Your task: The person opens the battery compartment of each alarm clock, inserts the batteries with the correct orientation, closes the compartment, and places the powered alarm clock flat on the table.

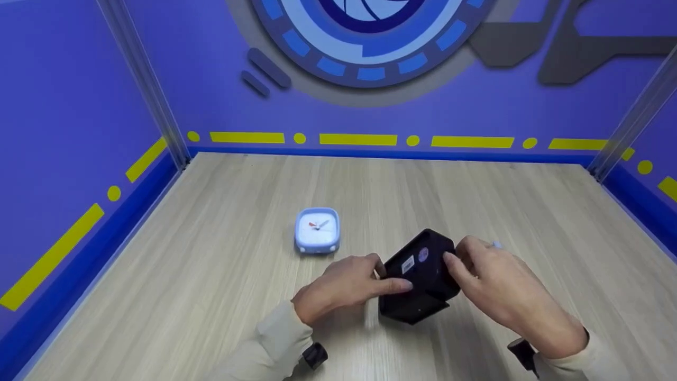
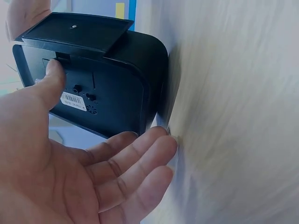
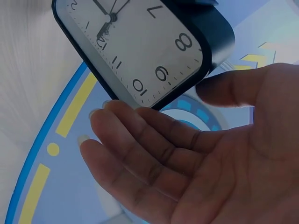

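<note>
Both hands hold a black alarm clock (image 1: 423, 286) tilted, its back turned up towards the head camera. A barcode label (image 2: 73, 101) and small knobs show on that back in the left wrist view. A flat black panel (image 2: 77, 31) sticks out along one side. My left hand (image 1: 351, 280) has its thumb on the back and fingertips at the edge. My right hand (image 1: 497, 280) grips the opposite end between thumb and fingers. In the right wrist view the white clock face (image 3: 140, 46) with black numerals shows. A light blue alarm clock (image 1: 317, 230) stands beyond my left hand.
The wood-grain table (image 1: 238, 211) is bounded by a blue back wall (image 1: 201, 79) with yellow marks and by blue side walls. Metal posts (image 1: 145, 79) rise at the far corners.
</note>
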A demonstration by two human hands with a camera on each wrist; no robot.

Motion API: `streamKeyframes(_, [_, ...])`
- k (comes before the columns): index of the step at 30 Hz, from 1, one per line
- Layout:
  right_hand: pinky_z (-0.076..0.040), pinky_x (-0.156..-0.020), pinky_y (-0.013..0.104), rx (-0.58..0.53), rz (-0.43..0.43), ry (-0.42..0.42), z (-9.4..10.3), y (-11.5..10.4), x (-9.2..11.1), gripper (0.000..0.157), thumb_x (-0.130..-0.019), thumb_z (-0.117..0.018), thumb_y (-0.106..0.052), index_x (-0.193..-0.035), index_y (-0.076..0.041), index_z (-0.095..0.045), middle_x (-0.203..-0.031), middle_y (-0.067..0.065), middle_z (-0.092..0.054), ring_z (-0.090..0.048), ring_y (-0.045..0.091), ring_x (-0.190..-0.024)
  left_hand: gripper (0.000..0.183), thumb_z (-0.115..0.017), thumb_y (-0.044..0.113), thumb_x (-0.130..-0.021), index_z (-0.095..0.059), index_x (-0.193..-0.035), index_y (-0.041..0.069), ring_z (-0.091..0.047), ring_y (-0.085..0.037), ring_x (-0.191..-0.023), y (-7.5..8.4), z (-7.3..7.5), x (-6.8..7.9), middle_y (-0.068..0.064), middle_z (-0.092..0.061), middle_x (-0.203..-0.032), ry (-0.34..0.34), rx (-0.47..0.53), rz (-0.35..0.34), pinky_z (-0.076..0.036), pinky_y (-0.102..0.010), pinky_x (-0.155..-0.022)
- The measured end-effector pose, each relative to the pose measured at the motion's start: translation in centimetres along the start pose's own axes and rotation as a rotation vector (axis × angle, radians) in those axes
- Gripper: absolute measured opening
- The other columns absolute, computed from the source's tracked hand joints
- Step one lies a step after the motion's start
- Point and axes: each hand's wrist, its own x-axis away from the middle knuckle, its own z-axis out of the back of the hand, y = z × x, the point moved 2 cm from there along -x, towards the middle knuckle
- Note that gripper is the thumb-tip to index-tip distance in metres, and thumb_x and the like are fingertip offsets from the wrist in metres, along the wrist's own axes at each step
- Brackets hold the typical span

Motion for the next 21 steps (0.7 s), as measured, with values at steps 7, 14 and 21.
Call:
streamKeyframes(7, [-0.042,-0.07,0.041,0.014,-0.038,-0.045,0.16,0.1,-0.09,0.045,-0.109,-0.052,-0.055,-0.098,-0.013,-0.064,-0.08,-0.005,-0.057,-0.052,0.02,-0.079,0.066,-0.069,0.077,-0.088,-0.068,-0.11,0.014,-0.06,-0.013,-0.076,0.05,-0.06,-0.04,0.006,-0.067,-0.089,0.023,0.008,0.014,-0.047,-0.034,-0.067])
streamKeyframes(14, [-0.041,-0.068,0.04,0.027,-0.044,-0.051,0.17,0.19,-0.05,0.045,-0.109,-0.052,-0.056,-0.092,-0.015,-0.062,-0.075,-0.005,-0.054,-0.05,0.019,-0.075,0.069,-0.072,0.076,-0.086,-0.069,-0.106,0.01,-0.059,-0.013,-0.073,-0.09,-0.08,-0.05,0.001,-0.069,-0.088,0.063,-0.033,0.037,-0.048,-0.034,-0.067])
streamKeyframes(21, [-0.039,-0.062,0.037,0.023,-0.032,-0.043,0.23,0.14,0.04,0.046,-0.11,-0.052,-0.055,-0.086,-0.016,-0.057,-0.07,-0.003,-0.05,-0.047,0.017,-0.065,0.064,-0.066,0.076,-0.09,-0.066,-0.072,0.015,-0.056,-0.013,-0.053,-0.03,-0.29,0.21,0.003,-0.064,-0.062,-0.023,0.011,0.068,-0.042,-0.032,-0.053])
